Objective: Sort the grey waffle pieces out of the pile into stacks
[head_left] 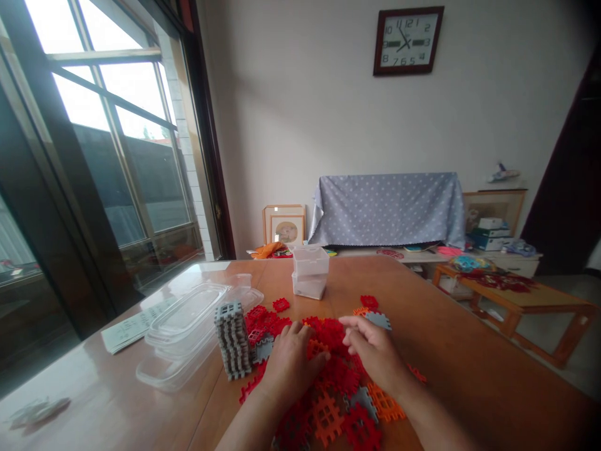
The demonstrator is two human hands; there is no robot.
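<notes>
The white wall's (300, 113) numbered clock (408, 41) hangs above hands (291, 363) (373, 354) on red plastic tiles (361, 427).

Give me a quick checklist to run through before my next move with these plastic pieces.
Left hand free: cannot tell, it lies palm down on the red plastic pieces.
Right hand free: ok, nothing visible in it.
Stack of grey plastic pieces standing: ok.
Clear plastic box upright on the wooden table: ok.
All red pieces in view: not ok, they run off the bottom edge.
</notes>
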